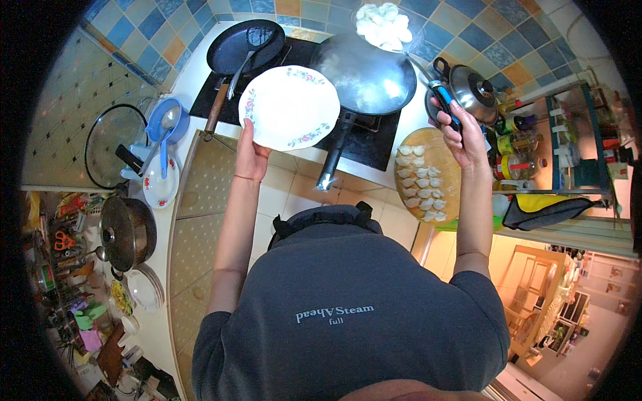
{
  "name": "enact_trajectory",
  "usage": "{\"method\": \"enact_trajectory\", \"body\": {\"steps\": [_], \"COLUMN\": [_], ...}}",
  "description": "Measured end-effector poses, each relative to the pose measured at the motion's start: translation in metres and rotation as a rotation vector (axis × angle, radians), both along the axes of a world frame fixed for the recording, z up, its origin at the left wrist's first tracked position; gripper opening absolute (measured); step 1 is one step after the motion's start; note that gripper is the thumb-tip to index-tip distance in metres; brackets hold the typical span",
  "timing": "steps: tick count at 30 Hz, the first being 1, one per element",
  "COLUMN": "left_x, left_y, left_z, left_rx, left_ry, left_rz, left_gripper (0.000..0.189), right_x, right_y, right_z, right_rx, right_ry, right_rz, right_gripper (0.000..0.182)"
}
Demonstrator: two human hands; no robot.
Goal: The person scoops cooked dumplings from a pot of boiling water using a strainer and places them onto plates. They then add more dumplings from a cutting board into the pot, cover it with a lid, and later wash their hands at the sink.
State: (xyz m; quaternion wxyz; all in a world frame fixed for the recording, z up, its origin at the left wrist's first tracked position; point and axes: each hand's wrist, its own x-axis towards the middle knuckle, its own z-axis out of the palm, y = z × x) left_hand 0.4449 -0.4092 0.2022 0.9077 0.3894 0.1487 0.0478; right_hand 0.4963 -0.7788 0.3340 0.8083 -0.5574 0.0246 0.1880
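My left hand (255,153) grips the near left rim of a white plate (291,108) with a floral border, held over the stove between two pans. In my right hand (464,133) is the blue and black handle of a metal skimmer (426,70); its far end lies in the picture's upper part, by a heap of pale dumplings (383,27) raised above the far side of a steaming wok (366,75). Whether the skimmer's bowl bears them all is hard to see. Uncooked-looking dumplings (426,183) stand in rows on a round wooden board (451,165) below my right hand.
A frying pan (220,52) with a slotted turner (246,62) rests on the cooktop (203,103) at left. A lidded steel pot (466,87) and bottles (516,143) stand at right. At left are a blue plastic container (178,128), a glass lid (108,155) and a lidded pan (140,233).
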Motion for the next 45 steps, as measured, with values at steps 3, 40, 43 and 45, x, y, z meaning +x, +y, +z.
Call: {"method": "enact_trajectory", "body": {"steps": [3, 40, 43, 45], "left_x": [0.007, 0.105, 0.114, 0.118], "left_y": [-0.005, -0.102, -0.109, -0.112], "left_z": [0.000, -0.005, -0.003, -0.003], "left_rx": [-0.009, -0.028, -0.073, -0.065], "left_ry": [-0.005, -0.023, -0.033, -0.044], "left_rz": [-0.003, 0.013, 0.012, 0.000], "left_gripper": [0.048, 0.035, 0.035, 0.036], "right_x": [-0.001, -0.042, -0.044, -0.045], "right_y": [-0.001, 0.003, 0.004, 0.003], "right_z": [-0.009, 0.002, -0.004, -0.009], "right_rx": [-0.028, -0.574, -0.675, -0.758], "right_ry": [0.059, -0.085, -0.165, -0.250], "right_rz": [0.005, 0.114, 0.069, 0.042], "right_gripper": [0.031, 0.018, 0.020, 0.027]}}
